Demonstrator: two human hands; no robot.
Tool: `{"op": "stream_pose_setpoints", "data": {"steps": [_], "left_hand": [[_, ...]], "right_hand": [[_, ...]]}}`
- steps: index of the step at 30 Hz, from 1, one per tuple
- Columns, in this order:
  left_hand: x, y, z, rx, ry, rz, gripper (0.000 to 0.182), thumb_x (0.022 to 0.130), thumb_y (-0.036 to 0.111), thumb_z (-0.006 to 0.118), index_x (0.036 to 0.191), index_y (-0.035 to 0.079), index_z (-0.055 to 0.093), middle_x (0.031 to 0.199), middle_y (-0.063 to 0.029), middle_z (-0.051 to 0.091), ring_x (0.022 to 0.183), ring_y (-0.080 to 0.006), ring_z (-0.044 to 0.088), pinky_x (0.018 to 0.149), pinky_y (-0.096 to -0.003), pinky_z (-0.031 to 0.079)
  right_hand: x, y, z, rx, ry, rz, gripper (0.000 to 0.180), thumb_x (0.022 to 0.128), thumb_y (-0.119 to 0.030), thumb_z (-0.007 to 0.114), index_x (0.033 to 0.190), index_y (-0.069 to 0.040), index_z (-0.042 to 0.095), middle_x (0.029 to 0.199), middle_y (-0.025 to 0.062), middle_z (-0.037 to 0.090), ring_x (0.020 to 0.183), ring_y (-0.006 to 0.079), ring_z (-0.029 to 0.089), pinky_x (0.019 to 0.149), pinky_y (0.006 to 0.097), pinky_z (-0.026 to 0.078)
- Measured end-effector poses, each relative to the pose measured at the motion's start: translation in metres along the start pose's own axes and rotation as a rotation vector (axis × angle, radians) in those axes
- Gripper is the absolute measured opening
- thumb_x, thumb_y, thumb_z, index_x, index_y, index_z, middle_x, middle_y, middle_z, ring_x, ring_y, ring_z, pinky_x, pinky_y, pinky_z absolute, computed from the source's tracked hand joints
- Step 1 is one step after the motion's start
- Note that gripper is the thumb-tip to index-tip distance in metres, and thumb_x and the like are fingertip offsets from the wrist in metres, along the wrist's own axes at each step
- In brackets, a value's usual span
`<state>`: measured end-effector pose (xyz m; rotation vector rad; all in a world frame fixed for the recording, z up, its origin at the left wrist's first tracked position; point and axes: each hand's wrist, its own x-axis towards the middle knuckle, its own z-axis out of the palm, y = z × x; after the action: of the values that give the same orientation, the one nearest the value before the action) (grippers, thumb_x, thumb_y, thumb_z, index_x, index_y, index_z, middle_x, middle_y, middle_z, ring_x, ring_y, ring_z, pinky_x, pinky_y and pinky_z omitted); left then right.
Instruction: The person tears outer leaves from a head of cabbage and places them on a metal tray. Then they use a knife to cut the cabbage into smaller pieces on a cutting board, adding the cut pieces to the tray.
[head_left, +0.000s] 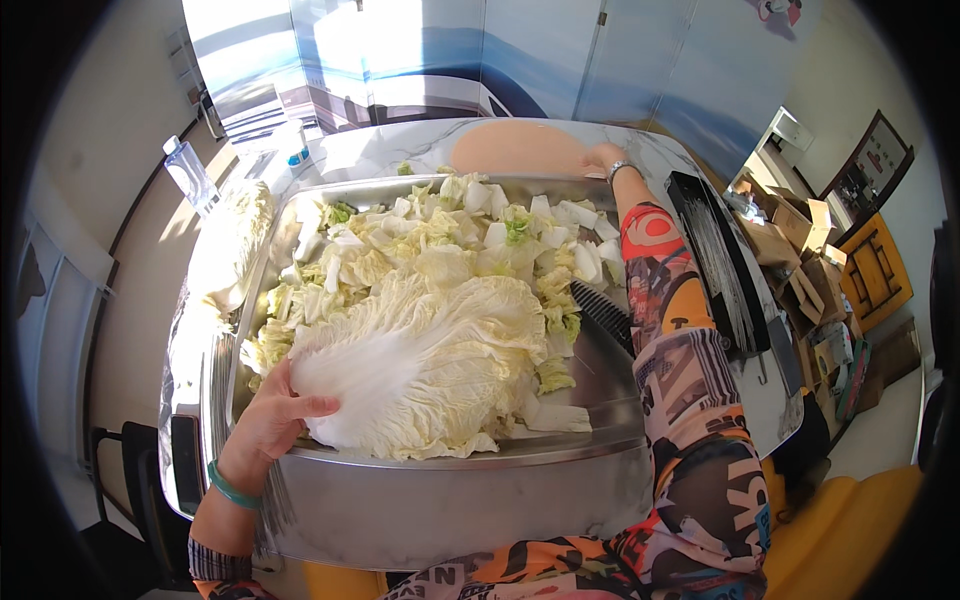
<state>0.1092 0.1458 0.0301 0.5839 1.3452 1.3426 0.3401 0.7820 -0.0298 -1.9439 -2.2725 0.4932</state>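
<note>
My left hand (283, 412) grips the white base of a large napa cabbage piece (427, 367), thumb on top, over the near edge of a stainless steel tray (465, 459). Cut cabbage pieces (442, 225) fill much of the tray behind it. My right hand (606, 159) reaches past the tray's far right corner, at the edge of an orange-pink oval board (517, 148) on the marble-patterned table; whether its fingers hold the board is unclear. A dark ridged blade or comb-like tool (604, 315) lies in the tray, partly under my right sleeve.
Another napa cabbage (236, 240) lies left of the tray, near a clear bottle (189, 174). A phone (186, 457) rests at the table's left edge. A long black box (716, 262) stands at the right, with cardboard boxes (802, 255) beyond.
</note>
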Motion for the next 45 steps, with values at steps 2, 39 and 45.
{"op": "stream_pose_setpoints", "data": {"steps": [2,39,45], "left_hand": [[0.003,-0.001,0.000,0.016,0.008,0.003,0.081,0.070,-0.001,0.079,0.143,-0.004,0.044,0.126,-0.0130,0.063,0.112,-0.0218,0.064,0.100,-0.0327,0.049],[0.000,-0.009,-0.007,-0.040,0.000,0.014,0.078,0.076,-0.003,0.078,0.145,-0.002,0.041,0.131,-0.0115,0.060,0.118,-0.0199,0.060,0.100,-0.0307,0.048],[-0.010,-0.013,0.006,0.320,0.156,0.169,0.094,0.080,0.006,0.081,0.155,0.002,0.024,0.145,-0.0161,0.047,0.112,-0.0195,0.060,0.093,-0.0290,0.051]], "right_hand": [[-0.003,-0.009,0.007,0.107,-0.024,0.091,0.046,0.078,-0.041,0.075,0.113,-0.012,0.075,0.119,0.0123,0.072,0.111,0.0272,0.069,0.096,0.0447,0.052],[-0.060,-0.038,-0.118,1.298,0.249,-0.606,0.018,0.083,-0.006,0.079,0.098,-0.004,0.068,0.075,-0.0036,0.065,0.049,0.0000,0.038,0.042,0.0181,0.026],[-0.203,0.028,-0.221,1.296,0.222,-0.550,0.020,0.090,-0.007,0.074,0.107,-0.002,0.064,0.085,0.0001,0.064,0.052,-0.0005,0.032,0.043,0.0175,0.023]]}}
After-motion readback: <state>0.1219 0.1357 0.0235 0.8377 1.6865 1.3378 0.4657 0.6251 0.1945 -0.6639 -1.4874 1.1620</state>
